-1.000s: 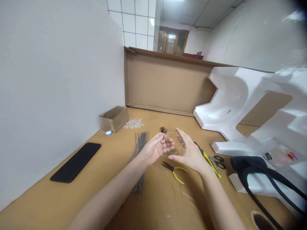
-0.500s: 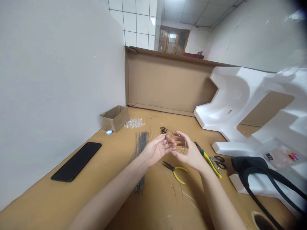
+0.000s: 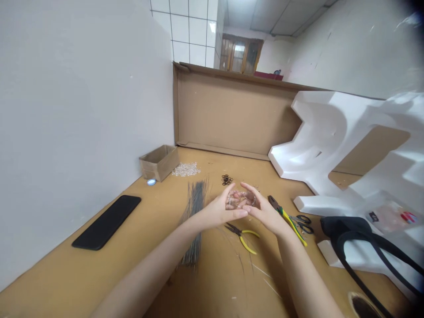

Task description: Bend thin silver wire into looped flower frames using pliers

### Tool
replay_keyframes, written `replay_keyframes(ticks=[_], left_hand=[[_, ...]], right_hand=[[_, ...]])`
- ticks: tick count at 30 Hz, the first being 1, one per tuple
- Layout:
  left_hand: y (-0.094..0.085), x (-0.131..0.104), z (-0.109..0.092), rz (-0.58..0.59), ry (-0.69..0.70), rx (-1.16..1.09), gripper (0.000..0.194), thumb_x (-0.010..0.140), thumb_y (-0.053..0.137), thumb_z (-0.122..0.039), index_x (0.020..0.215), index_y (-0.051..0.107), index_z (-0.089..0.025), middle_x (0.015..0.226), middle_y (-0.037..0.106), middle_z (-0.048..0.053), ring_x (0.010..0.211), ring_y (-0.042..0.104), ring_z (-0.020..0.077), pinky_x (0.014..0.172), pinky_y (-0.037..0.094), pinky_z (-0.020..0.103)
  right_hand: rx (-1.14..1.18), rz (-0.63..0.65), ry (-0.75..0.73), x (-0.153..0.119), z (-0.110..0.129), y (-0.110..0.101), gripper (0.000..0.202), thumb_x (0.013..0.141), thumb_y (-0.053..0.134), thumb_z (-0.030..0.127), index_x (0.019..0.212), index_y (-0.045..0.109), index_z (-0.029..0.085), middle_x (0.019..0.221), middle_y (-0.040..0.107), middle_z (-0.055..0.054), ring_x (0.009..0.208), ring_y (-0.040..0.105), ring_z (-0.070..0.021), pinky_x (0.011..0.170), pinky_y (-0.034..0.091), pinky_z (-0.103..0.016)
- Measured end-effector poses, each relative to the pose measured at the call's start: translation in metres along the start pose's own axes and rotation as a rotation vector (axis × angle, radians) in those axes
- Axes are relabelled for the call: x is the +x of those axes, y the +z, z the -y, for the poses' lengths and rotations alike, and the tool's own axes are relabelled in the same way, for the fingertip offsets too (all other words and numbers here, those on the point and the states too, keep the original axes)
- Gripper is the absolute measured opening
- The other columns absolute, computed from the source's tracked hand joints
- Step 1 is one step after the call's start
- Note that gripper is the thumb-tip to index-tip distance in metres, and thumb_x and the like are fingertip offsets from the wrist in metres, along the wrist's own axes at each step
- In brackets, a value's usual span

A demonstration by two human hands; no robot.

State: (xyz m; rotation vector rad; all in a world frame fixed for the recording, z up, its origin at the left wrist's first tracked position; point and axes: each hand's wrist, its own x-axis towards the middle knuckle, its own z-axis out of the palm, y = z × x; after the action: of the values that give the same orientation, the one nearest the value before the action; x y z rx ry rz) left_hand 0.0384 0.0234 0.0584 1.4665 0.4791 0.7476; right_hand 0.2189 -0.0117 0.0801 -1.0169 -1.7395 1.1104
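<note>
1. Meeting fingertip to fingertip above the tabletop (image 3: 99,269), the left hand (image 3: 220,211) and right hand (image 3: 265,212) cup a small wire piece (image 3: 240,199), fingers curled around it.
2. Yellow-handled pliers (image 3: 243,236) lie just below the hands.
3. A bundle of thin wires (image 3: 195,212) lies beside the left wrist.

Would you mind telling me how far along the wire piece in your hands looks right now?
Done: a thin wire loop is already bent into a round shape. In hand: left hand and right hand pinch it together above the table. Left: the bundle of straight wires, the clear beads and the small dark rings lie unused; the yellow-handled pliers rest below the hands.
</note>
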Motion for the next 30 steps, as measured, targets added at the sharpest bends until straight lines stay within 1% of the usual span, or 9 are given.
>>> replay_keyframes(ticks=[4, 8, 11, 15, 18, 20, 22, 27, 30], left_hand=[[0.003, 0.005, 0.003, -0.032, 0.001, -0.126, 0.091, 0.072, 0.066, -0.032, 0.14, 0.007, -0.02, 0.138, 0.029, 0.019, 0.125, 0.035, 0.029, 0.101, 0.029, 0.046], [0.008, 0.008, 0.004, -0.035, 0.119, -0.224, 0.105, 0.063, 0.074, -0.03, 0.14, 0.003, -0.023, 0.143, 0.017, 0.018, 0.131, 0.023, 0.029, 0.106, 0.022, 0.046], [0.011, 0.006, 0.003, -0.015, 0.224, -0.162, 0.107, 0.06, 0.077, -0.026, 0.139, 0.005, -0.028, 0.146, 0.01, 0.013, 0.134, 0.014, 0.0271, 0.109, 0.016, 0.044], [0.015, 0.001, -0.002, -0.019, 0.295, -0.04, 0.106, 0.059, 0.077, -0.021, 0.139, 0.008, -0.03, 0.147, 0.004, 0.011, 0.134, 0.013, 0.0278, 0.109, 0.015, 0.045], [0.018, -0.002, -0.006, 0.003, 0.326, -0.044, 0.103, 0.06, 0.076, -0.017, 0.138, 0.01, -0.03, 0.144, 0.015, 0.013, 0.129, 0.027, 0.029, 0.106, 0.024, 0.046], [0.02, -0.002, -0.006, 0.022, 0.315, -0.063, 0.102, 0.06, 0.075, -0.015, 0.137, 0.011, -0.03, 0.136, 0.027, 0.015, 0.118, 0.042, 0.0277, 0.101, 0.032, 0.047], [0.021, -0.002, -0.007, 0.022, 0.314, -0.076, 0.099, 0.06, 0.075, -0.012, 0.136, 0.014, -0.029, 0.128, 0.036, 0.014, 0.109, 0.05, 0.0253, 0.096, 0.038, 0.045], [0.02, -0.001, -0.01, -0.062, 0.348, -0.025, 0.091, 0.062, 0.071, -0.008, 0.133, 0.018, -0.028, 0.125, 0.036, 0.011, 0.109, 0.049, 0.0227, 0.097, 0.038, 0.042], [0.019, -0.002, -0.01, -0.089, 0.317, 0.018, 0.092, 0.063, 0.07, -0.008, 0.134, 0.015, -0.028, 0.123, 0.037, 0.011, 0.107, 0.05, 0.0216, 0.095, 0.039, 0.042]], right_hand=[[-0.054, -0.111, -0.051, 0.003, -0.007, 0.009, 0.066, 0.081, 0.051, 0.043, 0.137, 0.021, 0.024, 0.111, 0.056, -0.01, 0.095, 0.057, -0.0218, 0.078, 0.049, -0.037], [-0.088, -0.307, -0.198, 0.004, -0.013, 0.027, 0.073, 0.081, 0.039, 0.059, 0.139, 0.017, 0.021, 0.113, 0.054, -0.012, 0.098, 0.056, -0.024, 0.083, 0.046, -0.042], [-0.143, -0.422, -0.31, 0.004, -0.015, 0.04, 0.079, 0.078, 0.029, 0.068, 0.139, 0.014, 0.021, 0.116, 0.052, -0.013, 0.1, 0.054, -0.0257, 0.084, 0.045, -0.044], [-0.208, -0.524, -0.426, 0.002, -0.017, 0.048, 0.078, 0.078, 0.023, 0.069, 0.139, 0.012, 0.022, 0.128, 0.045, -0.013, 0.113, 0.046, -0.028, 0.092, 0.038, -0.048], [-0.207, -0.518, -0.476, 0.001, -0.015, 0.049, 0.073, 0.08, 0.023, 0.067, 0.139, 0.012, 0.024, 0.134, 0.04, -0.011, 0.122, 0.038, -0.0276, 0.099, 0.029, -0.051], [-0.176, -0.499, -0.477, 0.0, -0.014, 0.048, 0.07, 0.081, 0.024, 0.065, 0.138, 0.013, 0.026, 0.136, 0.038, -0.01, 0.124, 0.035, -0.0268, 0.101, 0.024, -0.052], [-0.115, -0.478, -0.467, 0.001, -0.013, 0.047, 0.07, 0.081, 0.027, 0.064, 0.138, 0.014, 0.027, 0.137, 0.036, -0.009, 0.126, 0.033, -0.0266, 0.102, 0.023, -0.052], [0.05, -0.341, -0.417, 0.003, -0.011, 0.043, 0.07, 0.078, 0.035, 0.065, 0.135, 0.026, 0.025, 0.137, 0.036, -0.009, 0.125, 0.033, -0.0274, 0.102, 0.026, -0.049], [0.111, -0.363, -0.416, 0.004, -0.009, 0.043, 0.071, 0.078, 0.034, 0.066, 0.135, 0.026, 0.025, 0.136, 0.038, -0.009, 0.125, 0.034, -0.0269, 0.102, 0.029, -0.048]])
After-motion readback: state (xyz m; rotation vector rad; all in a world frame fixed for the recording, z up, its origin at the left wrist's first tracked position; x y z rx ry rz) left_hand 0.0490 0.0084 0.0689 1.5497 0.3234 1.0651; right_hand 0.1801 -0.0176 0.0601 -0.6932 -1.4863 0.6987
